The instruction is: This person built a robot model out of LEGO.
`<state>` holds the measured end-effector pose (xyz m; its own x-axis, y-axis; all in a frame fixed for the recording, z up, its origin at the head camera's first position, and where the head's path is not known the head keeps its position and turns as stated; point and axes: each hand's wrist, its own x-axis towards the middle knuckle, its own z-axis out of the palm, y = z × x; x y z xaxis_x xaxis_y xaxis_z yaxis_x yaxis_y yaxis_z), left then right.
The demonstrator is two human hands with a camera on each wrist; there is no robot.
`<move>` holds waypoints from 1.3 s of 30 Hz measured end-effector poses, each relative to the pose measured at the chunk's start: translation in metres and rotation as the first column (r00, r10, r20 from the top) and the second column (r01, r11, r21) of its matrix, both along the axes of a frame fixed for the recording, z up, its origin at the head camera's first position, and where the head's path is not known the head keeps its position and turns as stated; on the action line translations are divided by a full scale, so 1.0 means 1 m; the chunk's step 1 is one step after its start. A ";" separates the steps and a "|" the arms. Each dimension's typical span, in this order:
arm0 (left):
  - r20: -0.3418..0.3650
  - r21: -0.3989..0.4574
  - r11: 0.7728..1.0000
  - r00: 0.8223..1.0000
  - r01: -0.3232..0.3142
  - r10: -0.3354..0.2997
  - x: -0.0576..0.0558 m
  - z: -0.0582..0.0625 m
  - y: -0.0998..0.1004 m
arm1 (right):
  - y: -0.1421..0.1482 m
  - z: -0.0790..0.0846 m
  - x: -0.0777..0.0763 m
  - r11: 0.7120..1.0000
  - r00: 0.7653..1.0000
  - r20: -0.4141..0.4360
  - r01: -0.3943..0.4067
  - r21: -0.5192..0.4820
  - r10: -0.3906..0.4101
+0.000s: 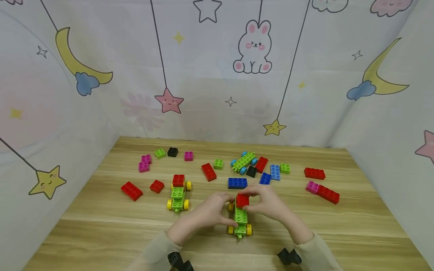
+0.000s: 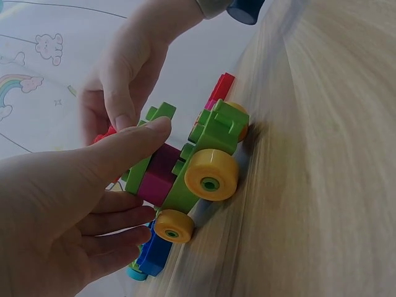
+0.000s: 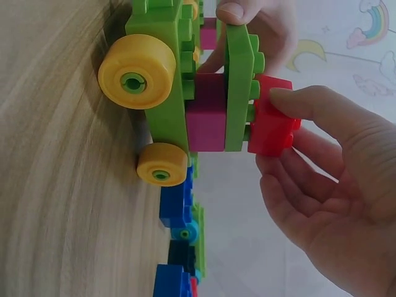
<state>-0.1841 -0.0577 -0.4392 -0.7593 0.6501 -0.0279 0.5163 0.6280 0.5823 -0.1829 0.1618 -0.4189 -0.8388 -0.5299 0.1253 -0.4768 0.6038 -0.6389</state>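
Observation:
A toy car (image 1: 241, 216) with yellow wheels stands on the wooden table in front of me. Its green base (image 3: 162, 127) carries a magenta brick (image 3: 207, 117), and a green brick (image 3: 236, 93) lies over that. My right hand (image 1: 268, 202) pinches a red brick (image 3: 266, 120) between thumb and fingers at the car's far end. In the right wrist view the red brick sits against the upper green brick's studs, slightly tilted. My left hand (image 1: 211, 210) holds the car from the left, its thumb (image 2: 154, 129) on the upper green brick and its fingers along the far end.
A similar car (image 1: 178, 192) with a red brick on top stands to the left. Behind are a green car with blue wheels (image 1: 245, 162) and a blue brick (image 1: 237, 183). Red bricks (image 1: 314, 173) and other loose bricks lie around. A patterned cloth (image 1: 217, 90) encloses the table.

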 end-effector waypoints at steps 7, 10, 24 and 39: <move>-0.005 0.002 1.000 1.000 0.005 -0.005 0.000 0.001 0.000 | -0.001 0.001 0.000 1.000 1.000 0.025 -0.002 0.003 0.002; 0.001 0.002 1.000 1.000 0.004 -0.004 0.000 0.002 0.000 | -0.001 0.001 0.000 1.000 1.000 0.029 -0.011 0.000 0.011; 0.028 0.017 1.000 1.000 -0.007 0.006 -0.001 0.001 -0.001 | -0.002 0.001 0.000 1.000 0.999 0.035 -0.024 0.012 0.023; 0.073 0.040 0.999 0.997 -0.016 0.013 -0.001 0.000 -0.001 | -0.004 0.001 0.002 1.000 0.999 0.049 -0.013 0.020 0.012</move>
<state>-0.1851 -0.0582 -0.4388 -0.7656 0.6408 -0.0571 0.4628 0.6102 0.6430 -0.1814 0.1578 -0.4183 -0.8371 -0.5421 0.0732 -0.4526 0.6113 -0.6492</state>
